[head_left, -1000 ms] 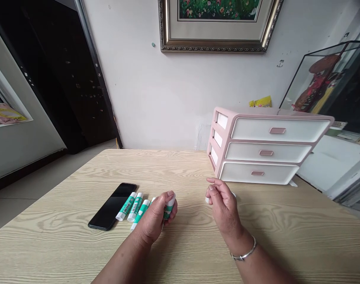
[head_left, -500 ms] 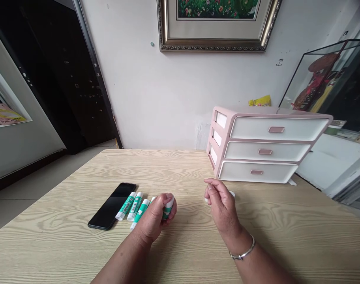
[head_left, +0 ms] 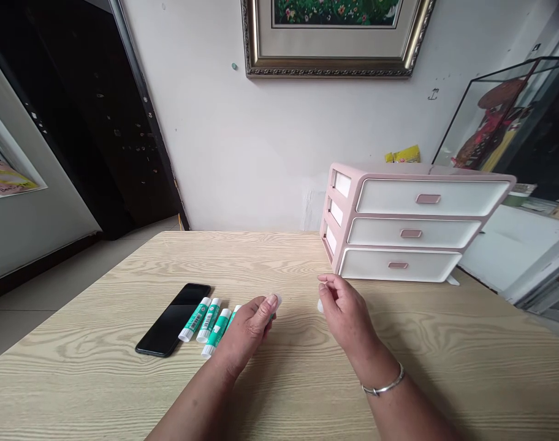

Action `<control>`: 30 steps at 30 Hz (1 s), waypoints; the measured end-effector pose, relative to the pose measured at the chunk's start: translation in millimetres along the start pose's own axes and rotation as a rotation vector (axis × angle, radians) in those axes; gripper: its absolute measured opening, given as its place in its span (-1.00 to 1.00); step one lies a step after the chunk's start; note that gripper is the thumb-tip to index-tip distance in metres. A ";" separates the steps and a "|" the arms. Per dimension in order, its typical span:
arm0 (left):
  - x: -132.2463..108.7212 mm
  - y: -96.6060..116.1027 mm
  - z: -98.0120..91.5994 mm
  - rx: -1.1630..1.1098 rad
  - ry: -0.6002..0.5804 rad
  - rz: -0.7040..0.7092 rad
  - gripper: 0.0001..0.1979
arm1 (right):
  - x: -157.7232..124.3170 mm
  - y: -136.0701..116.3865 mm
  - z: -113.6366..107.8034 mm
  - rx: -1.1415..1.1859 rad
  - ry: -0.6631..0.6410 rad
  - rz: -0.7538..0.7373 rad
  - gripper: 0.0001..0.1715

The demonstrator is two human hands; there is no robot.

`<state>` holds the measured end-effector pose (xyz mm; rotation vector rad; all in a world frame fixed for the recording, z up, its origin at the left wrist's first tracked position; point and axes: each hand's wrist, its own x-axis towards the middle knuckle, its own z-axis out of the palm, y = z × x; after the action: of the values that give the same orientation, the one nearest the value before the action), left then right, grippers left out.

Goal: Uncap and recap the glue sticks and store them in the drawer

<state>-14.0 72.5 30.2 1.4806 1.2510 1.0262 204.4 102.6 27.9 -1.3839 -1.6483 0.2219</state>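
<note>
My left hand (head_left: 249, 327) is closed round a green-and-white glue stick (head_left: 279, 301). Only its white end and a sliver of green show past the thumb. To the left of that hand, several more glue sticks (head_left: 208, 320) lie side by side on the table, one partly covered by the hand. My right hand (head_left: 346, 309) is raised opposite, thumb and fingers curled together; whatever they may pinch is hidden. A small white piece (head_left: 320, 305) shows beside its thumb, and I cannot tell whether it is held or lies on the table.
A black phone (head_left: 171, 321) lies left of the glue sticks. At the back right of the wooden table (head_left: 279, 392) stands a pink-and-white drawer unit (head_left: 410, 233), with a yellow packet (head_left: 403, 154) behind its top. A wall closes off the far edge.
My left hand has turned with the glue stick, so less of its green side shows. My right hand has shifted slightly, covering a white bit that showed at its right side.
</note>
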 end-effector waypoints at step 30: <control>-8.9 11.3 8.3 0.920 0.183 0.145 -0.71 | -9.1 -5.3 13.9 -0.328 -0.367 -0.034 -0.67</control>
<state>-4.6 61.8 38.9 2.2165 1.9120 0.6941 189.9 98.8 19.0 -1.6290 -2.0812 0.2002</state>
